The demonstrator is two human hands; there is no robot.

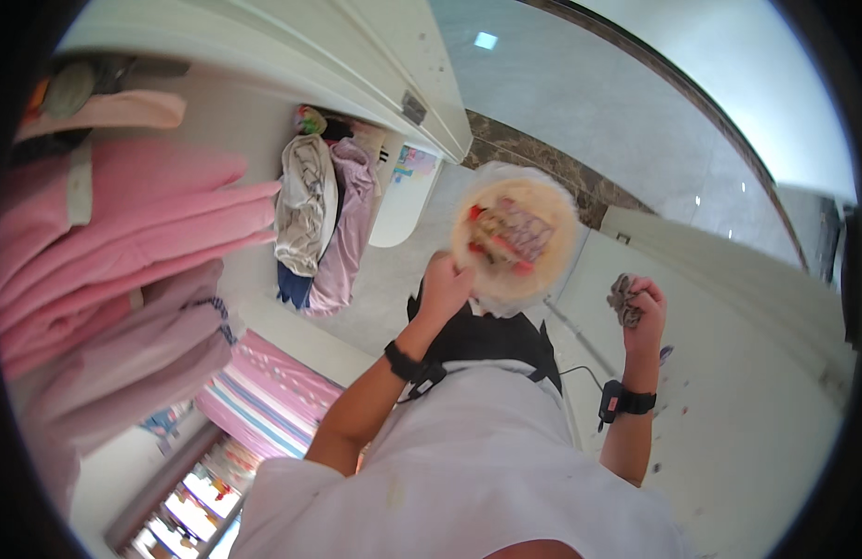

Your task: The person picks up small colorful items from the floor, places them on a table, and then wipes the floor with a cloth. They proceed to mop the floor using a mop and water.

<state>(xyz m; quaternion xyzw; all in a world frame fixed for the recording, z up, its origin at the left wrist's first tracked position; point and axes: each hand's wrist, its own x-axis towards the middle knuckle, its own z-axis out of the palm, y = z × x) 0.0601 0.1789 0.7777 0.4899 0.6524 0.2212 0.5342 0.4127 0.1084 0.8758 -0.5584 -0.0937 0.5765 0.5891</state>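
My left hand (448, 283) grips the near left edge of a round cream bin (558, 260), in front of my waist. A translucent plastic bag (504, 172) covers its rim. Inside lie a purple patterned packet (528, 232) and some red and brown scraps, too blurred to name. My right hand (649, 307), held out to the right, is closed around a crumpled grey-brown cloth (624, 302). Both wrists carry black straps with small devices.
Pink clothes (137, 202) hang at the left. Beyond them, folded garments (333, 216) are heaped beside a white rounded board (396, 223). A white door (724, 342) stands close on the right. A brown marble threshold (535, 143) crosses the doorway to a grey tiled floor (612, 98).
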